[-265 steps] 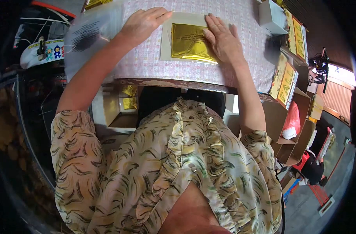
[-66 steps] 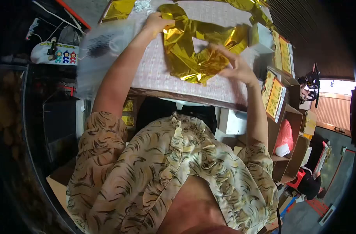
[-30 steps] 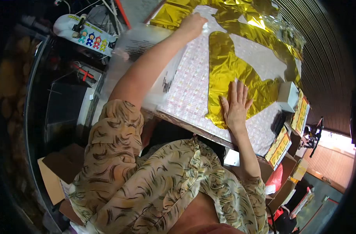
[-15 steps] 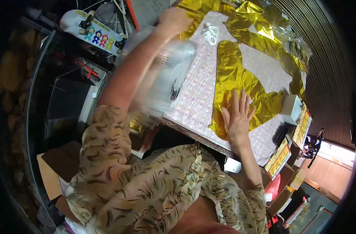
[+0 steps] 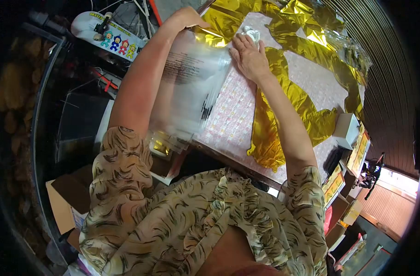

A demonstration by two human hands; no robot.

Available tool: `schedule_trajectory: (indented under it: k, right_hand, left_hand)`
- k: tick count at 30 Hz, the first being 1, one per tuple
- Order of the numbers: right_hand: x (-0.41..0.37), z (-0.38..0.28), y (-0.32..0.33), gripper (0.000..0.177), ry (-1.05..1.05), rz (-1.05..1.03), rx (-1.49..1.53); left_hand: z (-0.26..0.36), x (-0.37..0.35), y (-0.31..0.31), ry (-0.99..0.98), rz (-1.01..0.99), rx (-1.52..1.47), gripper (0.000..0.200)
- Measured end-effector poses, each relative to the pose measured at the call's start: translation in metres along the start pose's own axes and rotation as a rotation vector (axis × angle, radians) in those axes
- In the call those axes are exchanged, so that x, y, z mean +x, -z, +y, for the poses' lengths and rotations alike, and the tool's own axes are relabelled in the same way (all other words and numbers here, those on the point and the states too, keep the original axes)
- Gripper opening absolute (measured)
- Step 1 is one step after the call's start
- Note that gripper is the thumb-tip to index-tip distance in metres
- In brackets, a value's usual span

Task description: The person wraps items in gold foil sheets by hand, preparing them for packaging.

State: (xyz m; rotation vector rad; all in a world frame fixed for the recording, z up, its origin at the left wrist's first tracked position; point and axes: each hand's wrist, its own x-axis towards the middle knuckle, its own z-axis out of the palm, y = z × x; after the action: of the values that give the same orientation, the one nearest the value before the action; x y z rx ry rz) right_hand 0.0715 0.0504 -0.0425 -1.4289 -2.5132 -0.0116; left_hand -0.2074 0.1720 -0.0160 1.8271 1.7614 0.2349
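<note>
My left hand (image 5: 188, 18) is at the far left edge of the table, its fingers closed at the edge of a flat gold foil balloon (image 5: 226, 16). The fingertips are partly hidden. My right hand (image 5: 250, 57) lies over a small bundle of white string (image 5: 252, 34), fingers stretched across it and thumb apart. Beneath my right forearm is another deflated gold foil balloon (image 5: 306, 110), crumpled at its near end. A stack of clear plastic bags (image 5: 187, 87) with printed text lies between my arms at the table's left edge.
A patterned pink-and-white cloth (image 5: 230, 119) covers the table. More gold foil (image 5: 306, 41) spreads along the far side. A white box (image 5: 345, 131) stands at the right edge. A skateboard deck with cartoon figures (image 5: 115, 39) is at left, and an open cardboard box (image 5: 62, 211) sits lower left.
My right hand has lifted off the near gold balloon and reached forward onto the white string. My left hand has shifted left and slightly away. The near balloon's lower end now looks more crumpled.
</note>
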Motion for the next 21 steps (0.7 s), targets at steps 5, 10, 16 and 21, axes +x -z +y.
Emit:
schedule_trajectory:
  k: [5,10,16,21]
  right_hand:
    - [-0.007,-0.003,-0.012,0.054,-0.047,0.023,0.089]
    - [-0.003,-0.008,0.004,0.050,-0.062,-0.024,0.063]
    - [0.027,-0.026,0.033,0.034,0.056,0.234,0.229]
    - [0.076,-0.027,-0.002,0.028,0.173,0.291,0.424]
  left_hand:
    - [-0.007,0.036,-0.007,-0.125,0.452,0.378,0.059]
    - [-0.024,0.028,-0.001,0.035,0.182,0.159,0.053]
    - [-0.024,-0.034,0.005,-0.005,0.009,-0.337,0.058]
    - [-0.003,-0.078,0.006,-0.187,0.322,0.172,0.060]
